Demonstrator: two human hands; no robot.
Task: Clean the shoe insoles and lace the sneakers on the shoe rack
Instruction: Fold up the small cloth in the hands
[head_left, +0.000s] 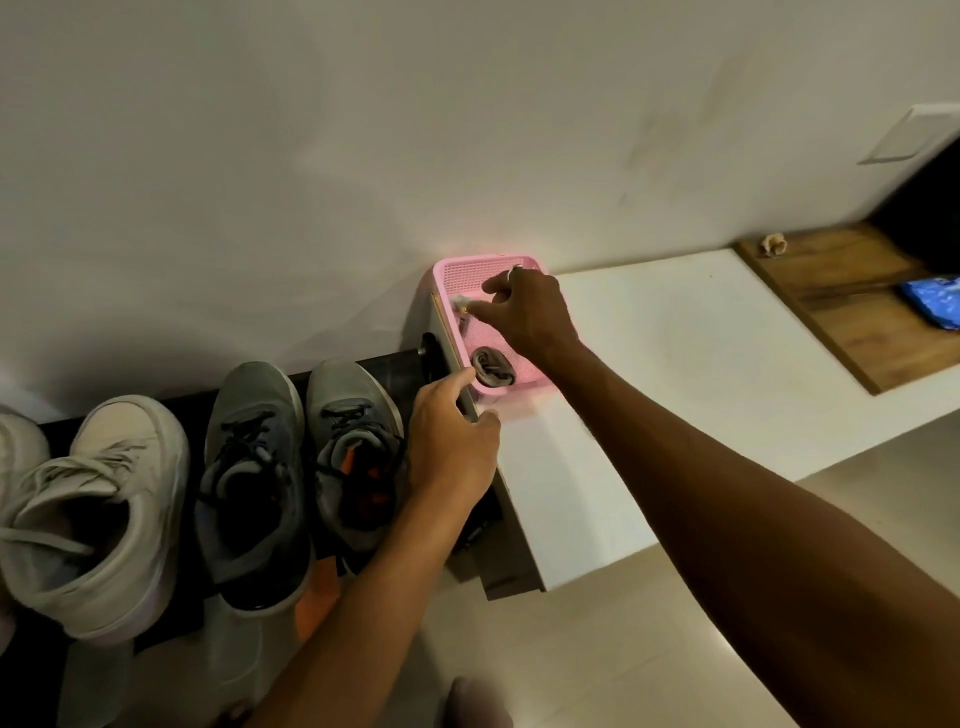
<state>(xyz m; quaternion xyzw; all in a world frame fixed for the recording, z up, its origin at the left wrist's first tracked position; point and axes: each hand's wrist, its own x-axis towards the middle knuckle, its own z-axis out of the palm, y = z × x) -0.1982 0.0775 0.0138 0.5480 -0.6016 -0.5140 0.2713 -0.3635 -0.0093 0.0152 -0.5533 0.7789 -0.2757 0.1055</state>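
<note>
Right hand (524, 312): reaches into the pink plastic mesh basket (483, 262). Thumb and forefinger close in a narrow pinch on a small white item (460, 301), which is too small for us to identify.
Left hand (452, 447): holds nothing. It lies at the left edge of the white counter (649, 338), with the forefinger straight and touching the basket's near corner.
Basket: sits at the counter's far left corner, against the wall. A rolled grey fabric bundle (492, 368) lies at its near end.
Task things: the pair of grey mesh sneakers with dark laces (254, 483) stands at the right end of the black shoe rack (400, 364), toes to the wall, just beside the left hand. An off-white high-top sneaker (98, 514) stands to their left.
Insoles: hidden inside the shoes.
Handling (our judgement): the sneakers should be light, with soft uppers over stiffer soles, so we would take hold at the heel collar. We expect the insoles to be thin and floppy and to peel out best from the heel end. The laces are limp, so we would grip them at the tips.
Step (our judgement): fetching supplies; cleaning not yet begun.
</note>
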